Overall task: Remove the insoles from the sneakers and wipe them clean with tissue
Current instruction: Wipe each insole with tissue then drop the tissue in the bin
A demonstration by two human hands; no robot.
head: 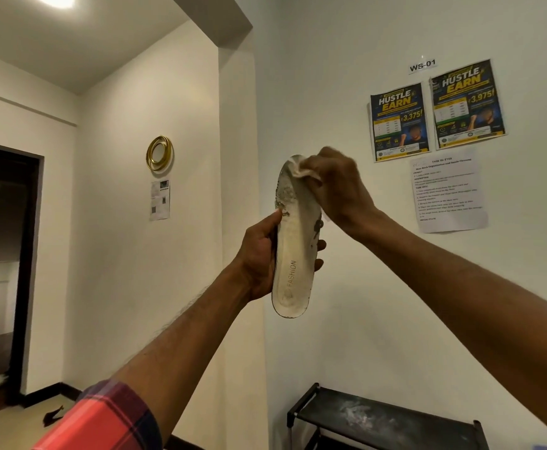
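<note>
The left hand [259, 258] gripped the insole [293, 254] round its middle, thumb laid along the left edge and fingertips curling out past the right edge, so the insole stood nearly upright in front of the wall, heel down and toe up, its pale top face turned to the camera. The word FASHION ran along the heel part, and grey dirt marked the upper left edge and a patch on the right edge. The right hand [337, 186] came in from the right at the toe end, wrist bent and knuckles up, its fingers bunched round a crumpled white tissue [299, 168] that was pressed against the top of the insole; how each finger lay under the tissue could not be told. Both forearms were raised and stretched forward, meeting at the insole, the left one bare up to a rolled red and dark checked sleeve [103, 417] at the bottom edge. Behind the right hand the wall carried two dark posters [398, 121] side by side, a small WS-01 label [422, 64] above them and a printed sheet [449, 193] below, partly just beside the right wrist. To the left, on the next wall, hung a gold ring [159, 153] with a small paper [160, 199] under it, and further left a dark doorway [2, 254] opened. Low at the right stood a black rack [427, 430] with a whitish smear on its top, well below the hands.
</note>
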